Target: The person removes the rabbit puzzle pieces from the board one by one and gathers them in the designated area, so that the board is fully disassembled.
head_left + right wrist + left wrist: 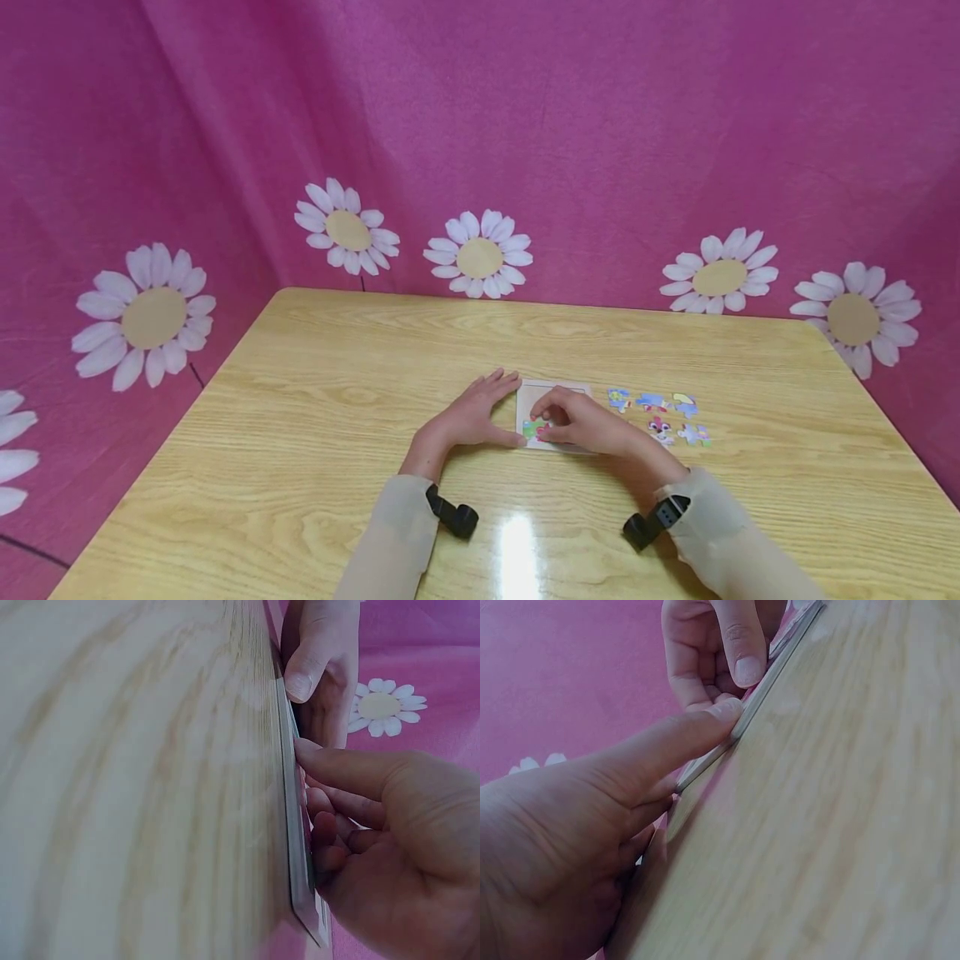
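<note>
A shallow white puzzle tray (529, 402) lies on the table beneath both hands. My left hand (470, 414) is at its left side, fingers extended to the top corner and thumb against the lower corner; in the left wrist view, the thumb touches the tray edge (709, 760). Over the tray, my right hand (588, 422) pinches a pink-and-green puzzle piece (542, 431) between thumb and fingers, low in the left part. Seen from the right wrist, the thumb (341, 765) touches the tray surface and the other fingers curl. The right hand hides much of the tray.
Several loose puzzle pieces (654, 402) lie in two rows right of the tray, one showing a pink animal face (660, 428). The wooden table (360, 358) meets a magenta curtain (585, 150) with white daisies at the back and sides.
</note>
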A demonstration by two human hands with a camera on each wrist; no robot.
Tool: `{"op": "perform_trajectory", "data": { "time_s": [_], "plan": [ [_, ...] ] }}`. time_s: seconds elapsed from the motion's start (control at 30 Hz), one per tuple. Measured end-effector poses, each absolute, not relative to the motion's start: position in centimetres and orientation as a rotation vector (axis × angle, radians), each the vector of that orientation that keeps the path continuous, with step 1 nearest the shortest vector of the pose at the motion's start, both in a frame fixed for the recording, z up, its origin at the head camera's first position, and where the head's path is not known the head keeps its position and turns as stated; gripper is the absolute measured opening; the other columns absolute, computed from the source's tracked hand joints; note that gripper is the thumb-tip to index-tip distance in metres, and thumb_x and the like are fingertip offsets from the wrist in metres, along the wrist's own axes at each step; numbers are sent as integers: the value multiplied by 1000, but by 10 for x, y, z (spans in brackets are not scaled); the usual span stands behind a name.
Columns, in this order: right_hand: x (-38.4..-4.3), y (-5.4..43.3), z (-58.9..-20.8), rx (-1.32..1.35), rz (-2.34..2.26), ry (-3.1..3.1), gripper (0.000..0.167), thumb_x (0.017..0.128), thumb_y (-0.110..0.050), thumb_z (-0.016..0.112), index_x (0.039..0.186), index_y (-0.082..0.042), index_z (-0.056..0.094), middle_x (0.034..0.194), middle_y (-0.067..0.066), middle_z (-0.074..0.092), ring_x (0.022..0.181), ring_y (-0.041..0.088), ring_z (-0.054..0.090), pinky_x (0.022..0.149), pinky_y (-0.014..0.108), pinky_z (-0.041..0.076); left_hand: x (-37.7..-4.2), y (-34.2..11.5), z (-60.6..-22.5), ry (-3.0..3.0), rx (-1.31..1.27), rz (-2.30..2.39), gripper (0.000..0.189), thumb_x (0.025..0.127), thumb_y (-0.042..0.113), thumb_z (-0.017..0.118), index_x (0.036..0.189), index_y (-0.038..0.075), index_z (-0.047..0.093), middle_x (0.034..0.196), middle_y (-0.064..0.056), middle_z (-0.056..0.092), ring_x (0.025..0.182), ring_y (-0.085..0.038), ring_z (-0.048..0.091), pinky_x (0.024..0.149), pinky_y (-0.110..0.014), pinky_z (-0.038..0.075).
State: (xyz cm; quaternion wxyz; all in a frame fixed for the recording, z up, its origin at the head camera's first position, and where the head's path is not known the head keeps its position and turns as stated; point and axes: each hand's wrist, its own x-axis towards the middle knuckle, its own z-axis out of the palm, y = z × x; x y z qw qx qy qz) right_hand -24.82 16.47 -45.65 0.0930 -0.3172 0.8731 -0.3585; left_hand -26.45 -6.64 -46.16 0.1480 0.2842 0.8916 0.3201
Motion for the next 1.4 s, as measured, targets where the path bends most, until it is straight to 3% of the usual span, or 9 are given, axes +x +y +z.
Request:
{"op": "perform_trajectory", "data": {
  "time_s": [0.3,0.87,1.13,1.4],
  "plan": [
    [-245,160,-454,-909,-1090,2574,18,88,-4,69,104,0,61,96,10,60,83,8,49,68,17,44,-263,-67,-461,2568,788,910,93,79,43,79,154,15,32,164,2,24,155,-19,8,129,-41,7],
    [-233,156,-451,-979,-1117,2699,22,87,1,69,105,-2,57,87,6,60,73,-2,50,64,16,48,-267,-66,-461,2575,809,917,94,78,42,79,154,14,32,164,1,24,155,-20,8,129,-39,7],
    [-230,150,-450,-1008,-1119,2767,21,86,5,68,104,0,57,88,9,61,74,4,56,63,16,51,-266,-67,-460,2579,809,905,94,78,42,79,154,13,32,164,0,25,155,-20,9,129,-39,7],
    [-225,156,-452,-839,-1228,2732,22,86,5,68,104,0,57,92,11,65,78,6,61,67,16,54,-265,-66,-462,2582,799,890,94,79,45,79,154,15,31,164,1,24,155,-20,9,129,-40,7]
  ]
}}
